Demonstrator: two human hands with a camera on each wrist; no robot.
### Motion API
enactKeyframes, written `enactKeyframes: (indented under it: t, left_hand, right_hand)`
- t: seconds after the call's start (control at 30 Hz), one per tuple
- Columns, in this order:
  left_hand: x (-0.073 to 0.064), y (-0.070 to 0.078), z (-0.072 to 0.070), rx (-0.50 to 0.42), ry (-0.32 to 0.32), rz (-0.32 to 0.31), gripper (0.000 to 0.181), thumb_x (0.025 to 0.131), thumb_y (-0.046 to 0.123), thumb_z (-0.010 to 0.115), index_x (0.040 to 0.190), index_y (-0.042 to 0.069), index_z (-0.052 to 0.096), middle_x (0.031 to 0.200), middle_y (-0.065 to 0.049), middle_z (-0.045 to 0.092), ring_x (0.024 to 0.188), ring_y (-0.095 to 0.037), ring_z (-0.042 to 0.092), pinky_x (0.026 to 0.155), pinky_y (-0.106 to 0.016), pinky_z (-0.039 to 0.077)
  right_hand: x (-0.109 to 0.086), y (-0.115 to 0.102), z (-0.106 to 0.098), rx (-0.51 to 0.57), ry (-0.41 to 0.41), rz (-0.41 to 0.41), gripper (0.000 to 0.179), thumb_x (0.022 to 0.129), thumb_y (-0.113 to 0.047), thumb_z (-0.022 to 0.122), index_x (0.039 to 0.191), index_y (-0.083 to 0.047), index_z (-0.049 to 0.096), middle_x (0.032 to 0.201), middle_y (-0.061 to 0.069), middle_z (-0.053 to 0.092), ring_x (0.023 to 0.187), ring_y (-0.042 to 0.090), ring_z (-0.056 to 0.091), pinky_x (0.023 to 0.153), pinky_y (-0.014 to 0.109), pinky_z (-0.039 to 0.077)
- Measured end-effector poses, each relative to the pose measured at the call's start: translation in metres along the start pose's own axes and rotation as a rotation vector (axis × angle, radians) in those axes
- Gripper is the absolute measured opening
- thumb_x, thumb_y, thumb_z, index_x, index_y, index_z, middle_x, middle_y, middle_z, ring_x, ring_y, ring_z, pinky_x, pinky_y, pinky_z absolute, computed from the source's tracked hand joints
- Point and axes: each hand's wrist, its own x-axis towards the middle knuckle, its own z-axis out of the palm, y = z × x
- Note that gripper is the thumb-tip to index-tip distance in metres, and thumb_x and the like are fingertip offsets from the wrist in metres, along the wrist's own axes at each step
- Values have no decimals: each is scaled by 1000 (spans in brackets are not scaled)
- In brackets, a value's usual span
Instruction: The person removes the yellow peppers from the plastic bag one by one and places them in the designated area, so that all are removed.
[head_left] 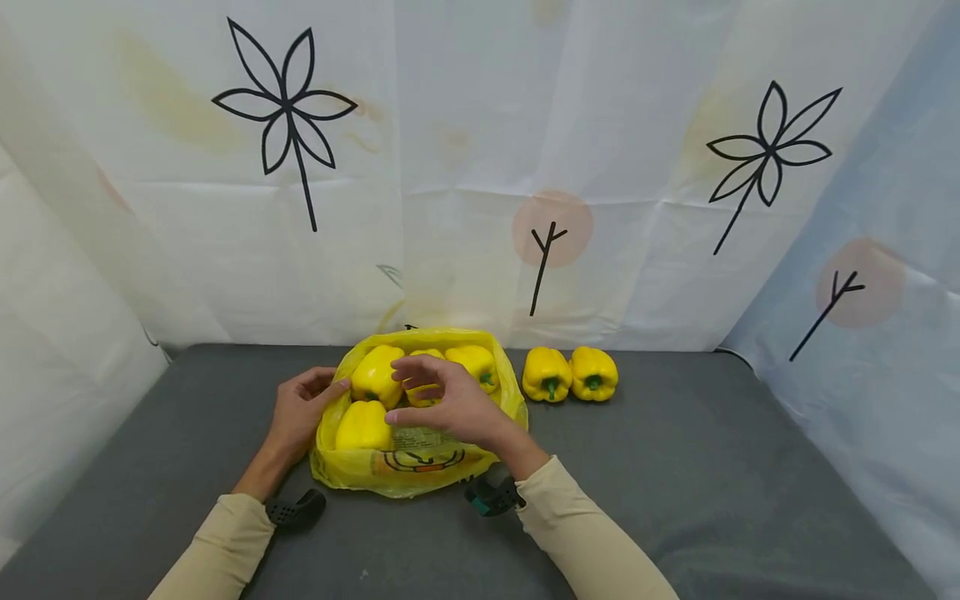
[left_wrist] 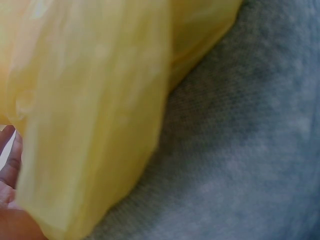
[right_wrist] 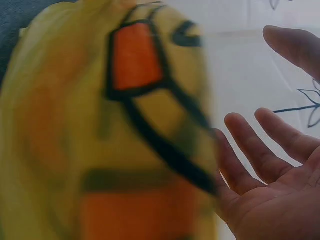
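A yellow plastic bag (head_left: pixel 352 475) lies with its mouth spread wide, and several yellow bell peppers (head_left: pixel 364 426) sit inside it. My left hand (head_left: pixel 300 408) grips the bag's left rim, thumb at the edge and fingers along the outer side. In the left wrist view the bag (left_wrist: pixel 95 120) covers most of that hand. Over the bag's opening is my right hand (head_left: pixel 453 404), its fingers spread and holding nothing. The right wrist view shows the palm and loosely bent fingers of this hand (right_wrist: pixel 275 180) beside the bag's printed side (right_wrist: pixel 135 135).
Two more yellow bell peppers (head_left: pixel 547 375) stand side by side on the grey tabletop (head_left: pixel 720 467), just right of the bag. Behind the table hangs a white cloth (head_left: pixel 465 167) printed with flowers and trees. A dark wrist strap (head_left: pixel 296 508) circles each wrist.
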Motion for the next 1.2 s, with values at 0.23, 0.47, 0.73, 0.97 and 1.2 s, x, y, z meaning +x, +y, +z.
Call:
enactKeyframes:
  t: [0.23, 0.47, 0.73, 0.97, 1.2]
  left_hand:
    - [1, -1, -1, -22, -14, 17, 38, 99, 11, 68, 123, -17, 59, 94, 5, 69, 83, -10, 67, 72, -22, 58]
    - [1, 0, -1, -39, -21, 22, 38, 99, 10, 68, 124, -17, 59, 95, 4, 70, 84, -10, 68, 72, -22, 59]
    - [1, -2, 0, -16, -20, 27, 37, 99, 11, 68, 123, -16, 59, 95, 5, 69, 84, -10, 67, 72, -22, 59]
    - [2, -5, -3, 40, -20, 19, 37, 100, 17, 68, 122, -12, 62, 96, 7, 69, 86, -9, 67, 73, -22, 59]
    - [2, -4, -2, 36, -25, 16, 33, 100, 18, 69, 120, -8, 64, 96, 6, 70, 85, -10, 68, 72, -23, 59]
  right_hand:
    - [4, 11, 13, -57, 10, 71, 59, 92, -23, 78, 143, -6, 55, 138, 10, 58, 128, 32, 54, 106, 46, 47]
    - [6, 20, 21, -123, 12, 125, 62, 91, -32, 79, 144, -8, 55, 137, 8, 60, 126, 28, 57, 102, 33, 49]
    - [5, 27, 26, -141, -34, 150, 67, 92, -37, 78, 146, -9, 52, 137, 1, 60, 125, 22, 58, 101, 29, 49]
    - [5, 33, 29, -111, -53, 165, 70, 92, -37, 77, 149, -9, 49, 139, -1, 58, 125, 22, 59, 96, 25, 51]
    - [4, 35, 29, -80, -99, 168, 72, 93, -32, 77, 154, -11, 44, 144, 3, 53, 126, 19, 57, 96, 24, 50]
